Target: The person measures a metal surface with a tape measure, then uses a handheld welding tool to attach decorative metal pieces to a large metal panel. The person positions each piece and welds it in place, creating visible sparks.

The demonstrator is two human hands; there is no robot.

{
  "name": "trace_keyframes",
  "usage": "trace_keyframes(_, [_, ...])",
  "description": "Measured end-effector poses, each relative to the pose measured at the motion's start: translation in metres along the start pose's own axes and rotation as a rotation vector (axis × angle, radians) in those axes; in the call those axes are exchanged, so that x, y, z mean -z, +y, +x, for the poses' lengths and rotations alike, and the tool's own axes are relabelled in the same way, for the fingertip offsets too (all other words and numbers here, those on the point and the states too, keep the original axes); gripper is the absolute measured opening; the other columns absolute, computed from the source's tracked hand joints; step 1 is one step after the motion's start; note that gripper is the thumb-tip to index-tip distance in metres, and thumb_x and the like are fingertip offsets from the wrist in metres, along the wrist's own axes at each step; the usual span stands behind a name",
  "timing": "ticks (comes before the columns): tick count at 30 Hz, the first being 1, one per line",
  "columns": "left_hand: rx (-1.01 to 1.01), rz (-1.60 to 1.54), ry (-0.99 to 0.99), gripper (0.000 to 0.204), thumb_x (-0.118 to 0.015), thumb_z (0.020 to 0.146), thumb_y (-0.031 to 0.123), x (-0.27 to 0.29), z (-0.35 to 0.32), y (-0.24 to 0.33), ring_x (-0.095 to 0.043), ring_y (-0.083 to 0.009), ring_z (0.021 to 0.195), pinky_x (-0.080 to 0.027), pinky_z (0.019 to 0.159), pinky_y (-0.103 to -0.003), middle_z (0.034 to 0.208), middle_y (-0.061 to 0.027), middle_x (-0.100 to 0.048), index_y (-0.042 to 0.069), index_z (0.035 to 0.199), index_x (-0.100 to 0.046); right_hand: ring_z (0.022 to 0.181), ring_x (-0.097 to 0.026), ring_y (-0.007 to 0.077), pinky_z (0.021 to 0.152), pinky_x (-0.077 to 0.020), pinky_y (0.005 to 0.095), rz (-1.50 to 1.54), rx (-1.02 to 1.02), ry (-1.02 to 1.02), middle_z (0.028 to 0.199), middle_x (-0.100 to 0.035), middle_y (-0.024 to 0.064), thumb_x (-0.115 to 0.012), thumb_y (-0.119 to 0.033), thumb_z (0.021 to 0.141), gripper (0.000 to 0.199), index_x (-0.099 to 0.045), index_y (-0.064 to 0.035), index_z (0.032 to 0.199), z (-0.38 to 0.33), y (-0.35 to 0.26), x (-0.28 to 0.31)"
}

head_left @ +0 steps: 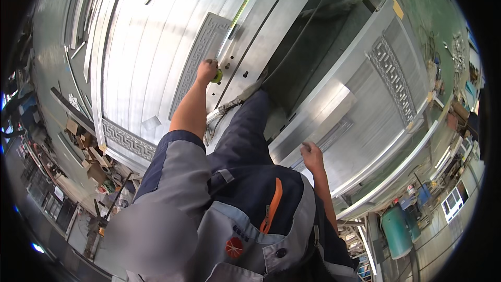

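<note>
Fingers of the left hand were curled tight around a yellow-green tape case, pressed on the silver door panel; its tape ran straight away along the panel's edge. The right hand lay loosely closed, holding nothing, on the second panel. A green drum stood well off; what it held couldn't be made out.

A yellow-green tape measure is held by the left hand on a ribbed silver metal door panel; the right hand is closed beside a second panel.
</note>
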State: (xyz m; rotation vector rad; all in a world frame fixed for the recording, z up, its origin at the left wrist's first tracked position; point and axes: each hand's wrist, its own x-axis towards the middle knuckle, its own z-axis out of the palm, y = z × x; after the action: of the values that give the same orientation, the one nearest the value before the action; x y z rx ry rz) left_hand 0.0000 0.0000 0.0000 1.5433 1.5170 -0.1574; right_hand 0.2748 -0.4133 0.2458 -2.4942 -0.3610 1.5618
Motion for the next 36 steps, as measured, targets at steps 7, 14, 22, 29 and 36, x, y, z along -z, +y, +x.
trace_keyframes(7, [-0.689, 0.027, -0.266, 0.033, -0.051, 0.104, 0.025, 0.001, -0.069, 0.067, -0.072, -0.0249, 0.085, -0.055, 0.077, -0.037, 0.101, -0.0193, -0.074, 0.001, 0.105, -0.074, 0.096, -0.074, 0.0296, 0.084, -0.0572, 0.038, 0.286, 0.29, 0.085, 0.102, -0.076, 0.0185, -0.072, -0.032, 0.097, 0.041, -0.069, 0.0017, 0.12, 0.026, -0.05, -0.032])
trace_keyframes(14, [-0.459, -0.345, -0.69, 0.03, -0.056, 0.106, 0.016, -0.082, -0.203, 0.205, -0.065, -0.0196, 0.11, -0.05, 0.097, -0.033, 0.116, -0.0121, -0.068, -0.002, 0.125, -0.068, 0.087, -0.064, 0.0136, 0.07, -0.0536, 0.0314, 1.177, 0.022, -0.168, 0.1, -0.068, 0.0027, -0.062, -0.037, 0.104, 0.039, -0.068, -0.0016, 0.12, 0.025, -0.126, -0.015])
trace_keyframes(22, [-0.342, -0.463, -1.108, 0.05, -0.054, 0.109, 0.034, -0.138, -0.215, 0.28, -0.058, -0.0206, 0.124, -0.047, 0.105, -0.034, 0.137, -0.0118, -0.061, -0.001, 0.144, -0.054, 0.082, -0.065, 0.0151, 0.075, -0.0521, 0.0329, 1.31, 0.057, 0.354, 0.09, -0.069, 0.0084, -0.058, -0.021, 0.101, 0.027, -0.073, 0.0016, 0.102, -0.001, -0.046, 0.043])
trace_keyframes(29, [-0.791, 0.745, -0.745, 0.059, -0.065, 0.097, 0.038, -0.146, -0.164, 0.206, -0.051, -0.0449, 0.134, -0.042, 0.113, -0.052, 0.145, -0.0254, -0.055, 0.003, 0.143, -0.054, 0.07, -0.064, 0.0145, 0.065, -0.0503, 0.0321, 1.36, -0.067, 0.622, 0.078, -0.066, 0.007, -0.06, -0.022, 0.098, 0.027, -0.073, 0.001, 0.091, 0.072, 0.058, 0.049])
trace_keyframes(36, [-0.669, 1.304, -0.744, 0.08, -0.067, 0.091, 0.05, -0.156, -0.154, 0.155, -0.035, -0.0471, 0.147, -0.04, 0.114, -0.059, 0.162, -0.0274, -0.032, 0.016, 0.157, -0.038, 0.073, -0.067, 0.0212, 0.07, -0.0507, 0.0382, 1.201, -0.199, 0.676, 0.078, -0.071, 0.0098, -0.058, -0.022, 0.094, 0.029, -0.073, 0.0022, 0.087, 0.138, 0.11, 0.045])
